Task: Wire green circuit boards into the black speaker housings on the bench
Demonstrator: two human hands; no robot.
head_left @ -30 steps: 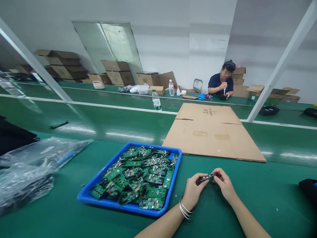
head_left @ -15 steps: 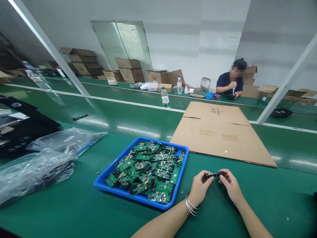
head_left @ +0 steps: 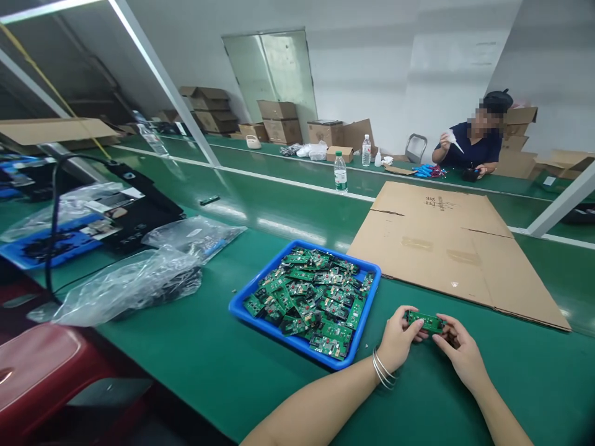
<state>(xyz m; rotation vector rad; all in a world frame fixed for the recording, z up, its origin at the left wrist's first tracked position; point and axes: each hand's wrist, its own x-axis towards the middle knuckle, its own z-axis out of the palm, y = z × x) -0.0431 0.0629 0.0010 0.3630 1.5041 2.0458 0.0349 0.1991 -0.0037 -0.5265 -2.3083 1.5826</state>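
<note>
A green circuit board [head_left: 425, 321] is held level above the green tabletop, its flat face turned towards me. My left hand [head_left: 398, 339] pinches its left end, thumb on the near face and fingers behind. At the right end, my right hand [head_left: 461, 352] closes its thumb and fingers on the board's edge; some of those fingertips are hidden. Left of my hands stands a blue tray [head_left: 236, 303] heaped with similar green circuit boards [head_left: 302, 291]. Metal bangles [head_left: 383, 370] circle my left wrist.
Beyond my hands lies a flattened cardboard sheet [head_left: 446, 248]. Clear plastic bags [head_left: 139, 282] and a black cable [head_left: 54, 210] are at left, near a red stool [head_left: 41, 371]. A water bottle [head_left: 341, 173] stands farther back. Across the bench sits a co-worker [head_left: 469, 145] holding a white squeeze bottle [head_left: 454, 141].
The board has turned from edge-on to showing its green face, still between both my hands. My view has swung left. The co-worker's squeeze bottle has lifted away from the dark object.
</note>
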